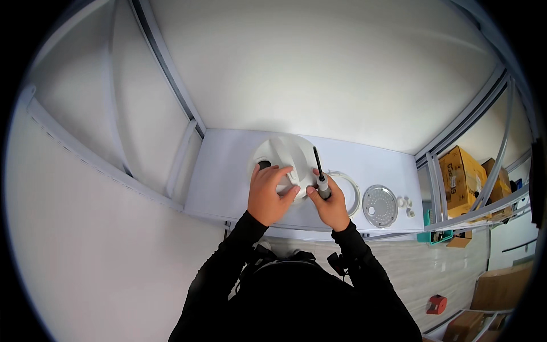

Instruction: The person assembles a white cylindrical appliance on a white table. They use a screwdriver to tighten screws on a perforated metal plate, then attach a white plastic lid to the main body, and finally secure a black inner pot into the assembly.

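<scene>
Near the worktop's (228,171) front edge, right hand (330,204) grips a dark-tipped screwdriver (320,175), fingers closed round it. Left hand (266,194) lies flat, open, on the white domed appliance lid (285,157), mid-worktop, with a dark hole at its left.

A single head-worn fisheye view looks steeply down from above the person's shoulders onto the white surface (228,171), which sits at arm's reach in mid-frame. It faces the white walls ahead, their straight edges bowing toward the dark rim. Both forearms enter from the lower edge; the floor shows lower right.
</scene>
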A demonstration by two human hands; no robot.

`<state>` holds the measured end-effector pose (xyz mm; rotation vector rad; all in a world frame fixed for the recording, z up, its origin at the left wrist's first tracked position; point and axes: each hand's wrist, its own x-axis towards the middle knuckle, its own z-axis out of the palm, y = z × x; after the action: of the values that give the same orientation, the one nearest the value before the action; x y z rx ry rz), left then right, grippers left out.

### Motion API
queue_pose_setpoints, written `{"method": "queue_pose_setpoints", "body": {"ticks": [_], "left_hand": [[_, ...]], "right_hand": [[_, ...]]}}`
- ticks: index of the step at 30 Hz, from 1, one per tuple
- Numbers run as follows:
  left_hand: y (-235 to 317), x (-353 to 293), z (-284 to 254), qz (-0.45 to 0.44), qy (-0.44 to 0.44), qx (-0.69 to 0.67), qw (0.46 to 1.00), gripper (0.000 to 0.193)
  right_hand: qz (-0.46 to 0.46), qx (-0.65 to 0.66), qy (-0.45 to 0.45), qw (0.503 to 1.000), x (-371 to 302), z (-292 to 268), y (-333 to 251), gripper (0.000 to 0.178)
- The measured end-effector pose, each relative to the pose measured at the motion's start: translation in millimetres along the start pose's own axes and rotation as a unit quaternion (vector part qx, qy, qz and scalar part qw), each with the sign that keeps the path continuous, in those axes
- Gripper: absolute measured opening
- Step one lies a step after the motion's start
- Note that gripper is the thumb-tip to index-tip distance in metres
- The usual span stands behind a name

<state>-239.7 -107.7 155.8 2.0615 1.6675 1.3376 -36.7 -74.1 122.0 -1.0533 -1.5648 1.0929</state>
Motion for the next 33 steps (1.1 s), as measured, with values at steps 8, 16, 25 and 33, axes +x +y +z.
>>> {"method": "queue_pose_setpoints", "body": {"ticks": [8, 16, 25, 33], "left_hand": [[8, 1, 10, -0.004, 0.009, 0.051, 0.999, 0.049], [3, 3, 17, -0.047, 0.033, 0.027, 0.998, 0.058], [-24, 36, 18, -0.136, 0.023, 0.110, 0.984, 0.059], [-32, 65, 12, -0.232, -0.033, 0.057, 0.971, 0.052]], "right_hand": [[0.038, 0.068, -0.053, 0.996, 2, -4, 8, 0.054], [0.070, 0.071, -0.062, 0.993, 4, -6, 5, 0.057], [0.079, 0.096, -0.058, 0.991, 5, -1, 9, 0.061], [0.071, 0.027, -0.065, 0.995, 5, -5, 17, 0.059]]}}
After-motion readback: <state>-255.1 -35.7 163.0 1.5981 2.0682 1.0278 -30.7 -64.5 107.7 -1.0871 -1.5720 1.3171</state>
